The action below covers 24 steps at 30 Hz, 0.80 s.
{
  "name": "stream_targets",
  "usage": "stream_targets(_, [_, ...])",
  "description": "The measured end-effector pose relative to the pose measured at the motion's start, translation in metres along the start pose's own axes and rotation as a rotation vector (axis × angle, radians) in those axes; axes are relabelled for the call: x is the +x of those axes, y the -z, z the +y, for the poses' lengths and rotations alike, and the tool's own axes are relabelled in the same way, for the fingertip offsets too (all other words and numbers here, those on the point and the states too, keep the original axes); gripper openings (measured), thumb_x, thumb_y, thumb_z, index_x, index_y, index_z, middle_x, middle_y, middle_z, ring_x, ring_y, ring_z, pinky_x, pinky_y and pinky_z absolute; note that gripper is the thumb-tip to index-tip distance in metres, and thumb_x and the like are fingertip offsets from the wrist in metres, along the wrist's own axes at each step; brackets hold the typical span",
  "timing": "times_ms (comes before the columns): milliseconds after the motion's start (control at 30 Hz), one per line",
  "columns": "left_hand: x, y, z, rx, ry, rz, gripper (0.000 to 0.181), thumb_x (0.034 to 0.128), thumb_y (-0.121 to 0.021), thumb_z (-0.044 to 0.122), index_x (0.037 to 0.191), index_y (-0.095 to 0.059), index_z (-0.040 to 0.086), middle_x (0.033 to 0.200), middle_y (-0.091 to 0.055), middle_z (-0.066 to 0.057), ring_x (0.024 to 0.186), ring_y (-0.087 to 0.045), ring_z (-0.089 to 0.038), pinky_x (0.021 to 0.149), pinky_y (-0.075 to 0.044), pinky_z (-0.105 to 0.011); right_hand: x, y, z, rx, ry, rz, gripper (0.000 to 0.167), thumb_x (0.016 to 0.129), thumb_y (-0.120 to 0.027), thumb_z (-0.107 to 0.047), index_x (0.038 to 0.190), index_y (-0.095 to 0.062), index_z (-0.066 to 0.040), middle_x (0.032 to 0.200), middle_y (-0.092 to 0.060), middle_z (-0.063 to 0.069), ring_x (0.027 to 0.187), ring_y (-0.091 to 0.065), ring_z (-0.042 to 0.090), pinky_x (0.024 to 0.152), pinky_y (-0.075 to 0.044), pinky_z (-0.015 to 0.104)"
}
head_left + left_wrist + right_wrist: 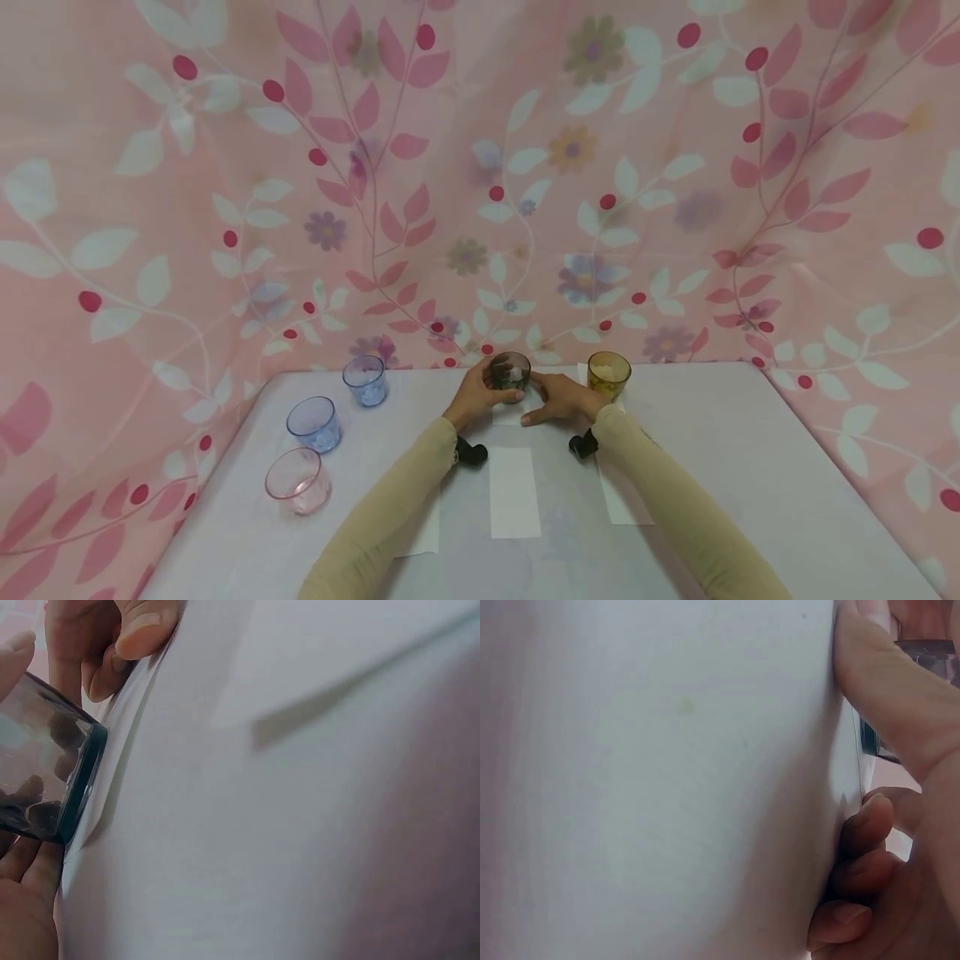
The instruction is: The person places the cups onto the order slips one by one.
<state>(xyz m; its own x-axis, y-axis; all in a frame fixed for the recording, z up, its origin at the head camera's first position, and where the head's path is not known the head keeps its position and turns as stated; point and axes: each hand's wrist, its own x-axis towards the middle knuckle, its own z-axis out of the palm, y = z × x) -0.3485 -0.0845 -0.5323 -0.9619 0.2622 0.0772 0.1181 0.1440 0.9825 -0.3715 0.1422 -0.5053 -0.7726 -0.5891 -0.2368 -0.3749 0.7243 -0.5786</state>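
Note:
A dark grey glass cup (514, 372) stands near the back edge of the table, on or just above a white paper strip. My left hand (477, 397) grips it from the left, thumb across the near side and fingers behind. In the left wrist view, the cup (45, 761) shows a thick dark base close to the paper. Just right of the cup, my right hand (561, 396) has its fingers loosely bent and thumb apart, low by the tabletop. In the right wrist view, the right hand (922, 757) partly hides the cup; whether they touch I cannot tell.
An amber glass cup (609, 377) stands behind the right wrist. On the left are two blue glass cups (365, 383) (315, 427) and a pink glass cup (298, 483). White paper strips (514, 493) lie on the table (750, 467). A floral curtain (480, 208) hangs behind.

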Motion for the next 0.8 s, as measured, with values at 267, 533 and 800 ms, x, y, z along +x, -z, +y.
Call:
stream_targets(267, [-0.005,0.001,0.002,-0.010,0.064,0.022,0.102,0.0845,-0.092,0.015,0.165,-0.029,0.009,0.160,-0.051,-0.015,0.150,-0.049,-0.033,0.126,-0.040,-0.048,-0.003,-0.004,-0.002,0.053,-0.001,0.007,0.107,0.086,-0.090,-0.042,0.167,-0.030,-0.009,0.091,-0.054,0.007,0.083,-0.050,0.020,0.076,-0.040,0.035])
stream_targets(533, [-0.017,0.013,0.008,0.078,0.066,0.010,0.108,0.0849,-0.092,0.025,0.167,-0.025,0.007,0.166,-0.040,-0.021,0.154,-0.042,-0.040,0.127,-0.036,-0.053,-0.004,-0.006,0.002,0.069,0.010,0.023,0.106,0.086,-0.090,-0.043,0.166,-0.030,-0.007,0.092,-0.052,0.007,0.082,-0.049,0.020,0.073,-0.039,0.035])
stream_targets(800, [-0.033,0.049,0.032,0.071,-0.044,0.183,0.096,0.0854,-0.091,0.020,0.162,-0.035,0.003,0.161,-0.046,-0.025,0.146,-0.048,-0.046,0.120,-0.042,-0.062,-0.006,-0.002,0.005,0.077,0.010,0.015,0.120,0.086,-0.089,-0.044,0.171,-0.012,-0.006,0.092,-0.049,0.007,0.078,-0.043,0.018,0.070,-0.036,0.032])
